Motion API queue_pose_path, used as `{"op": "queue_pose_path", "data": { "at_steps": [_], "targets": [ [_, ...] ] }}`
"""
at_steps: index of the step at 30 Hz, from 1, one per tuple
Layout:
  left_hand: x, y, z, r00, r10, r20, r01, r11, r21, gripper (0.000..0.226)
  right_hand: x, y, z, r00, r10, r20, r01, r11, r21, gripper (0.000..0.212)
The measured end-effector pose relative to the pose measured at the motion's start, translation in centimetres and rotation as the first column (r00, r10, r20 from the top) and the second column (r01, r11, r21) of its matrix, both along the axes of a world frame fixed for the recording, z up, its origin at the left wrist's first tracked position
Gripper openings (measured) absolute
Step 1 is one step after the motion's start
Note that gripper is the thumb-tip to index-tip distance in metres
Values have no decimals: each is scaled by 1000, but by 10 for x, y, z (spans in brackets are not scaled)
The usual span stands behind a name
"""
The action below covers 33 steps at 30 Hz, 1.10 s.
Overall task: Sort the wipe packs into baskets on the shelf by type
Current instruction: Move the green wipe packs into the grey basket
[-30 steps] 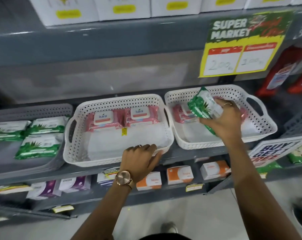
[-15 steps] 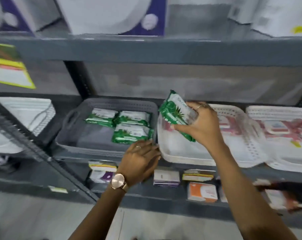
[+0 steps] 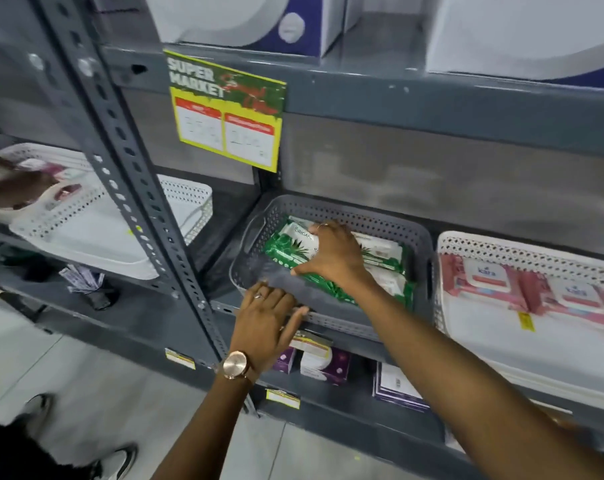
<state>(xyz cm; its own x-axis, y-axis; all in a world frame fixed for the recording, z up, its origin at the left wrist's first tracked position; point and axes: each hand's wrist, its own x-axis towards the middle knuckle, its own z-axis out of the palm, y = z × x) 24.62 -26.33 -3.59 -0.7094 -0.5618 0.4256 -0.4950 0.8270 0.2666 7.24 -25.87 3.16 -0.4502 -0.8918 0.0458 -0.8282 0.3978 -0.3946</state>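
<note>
Nearest, the left hand with a watch on its wrist lies flat on the front rim of the grey basket, fingers spread open and gripping nothing. Just beyond it, the right hand reaches into the same basket and holds a green wipe pack between thumb and fingers, at the left side of the basket, low over the basket floor; whether it rests on the floor cannot be told. To the right of that pack, more green packs lie inside the basket, partly hidden by the right wrist, so their number cannot be told.

Right of the grey basket, touching or nearly touching it, stands a white basket with 2 pink wipe packs side by side along its far wall. Left of the steel post, another white basket sits on the next shelf bay, and another person's hand shows blurred at the far left edge. Farther up, a yellow and green price sign hangs from the shelf above.
</note>
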Motion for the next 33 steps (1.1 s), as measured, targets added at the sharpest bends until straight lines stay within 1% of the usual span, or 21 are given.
{"op": "queue_pose_path", "data": {
  "at_steps": [2, 5, 7, 9, 11, 13, 17, 20, 23, 27, 29, 31, 33],
  "targets": [
    [0, 0, -2, 1000, 13, -25, -13, 1000, -13, 39, 7, -15, -9, 997, 37, -65, -33, 998, 58, 97],
    [0, 0, -1, 999, 15, -30, -16, 1000, -26, 45, 10, -20, -20, 996, 62, -63, -58, 996, 61, 95],
    [-1, 1, 1, 1000, 15, -20, -16, 999, -38, 48, 8, -15, -22, 999, 42, -3, -42, 999, -6, 91],
    [-4, 3, 3, 1000, 25, 5, -25, 998, -59, 50, 1, -5, -20, 998, 12, 63, -6, 995, -95, 78],
    [-12, 9, 7, 999, 37, 13, -36, 997, -70, 48, -10, 9, -17, 994, -2, 111, 22, 984, -178, 64],
    [-24, 19, 12, 999, 37, 12, -36, 998, -59, 43, -21, 25, -11, 991, -12, 135, 47, 965, -259, 55],
    [-66, 55, 26, 997, -71, 9, 71, 995, -74, 41, -51, 74, 2, 980, -82, 179, 148, 907, -395, 41],
    [-99, 88, 37, 989, -141, 33, 142, 989, -41, 55, -79, 121, 11, 967, -127, 221, 222, 844, -489, 35],
    [-135, 128, 45, 978, -203, 46, 204, 979, -18, 64, -117, 176, 20, 940, -227, 255, 330, 797, -506, 38],
    [-189, 190, 47, 956, -292, 15, 291, 956, 46, 58, -178, 262, 29, 900, -344, 268, 435, 752, -495, 39],
    [-218, 222, 44, 944, -329, 41, 325, 943, 73, 56, -212, 307, 30, 877, -400, 268, 481, 733, -481, 40],
    [-245, 250, 39, 933, -352, 76, 347, 935, 72, 60, -248, 350, 27, 840, -480, 253, 541, 712, -448, 41],
    [-266, 271, 33, 927, -355, 123, 351, 935, 53, 65, -283, 385, 19, 805, -559, 200, 589, 711, -384, 44]
  ]
}}
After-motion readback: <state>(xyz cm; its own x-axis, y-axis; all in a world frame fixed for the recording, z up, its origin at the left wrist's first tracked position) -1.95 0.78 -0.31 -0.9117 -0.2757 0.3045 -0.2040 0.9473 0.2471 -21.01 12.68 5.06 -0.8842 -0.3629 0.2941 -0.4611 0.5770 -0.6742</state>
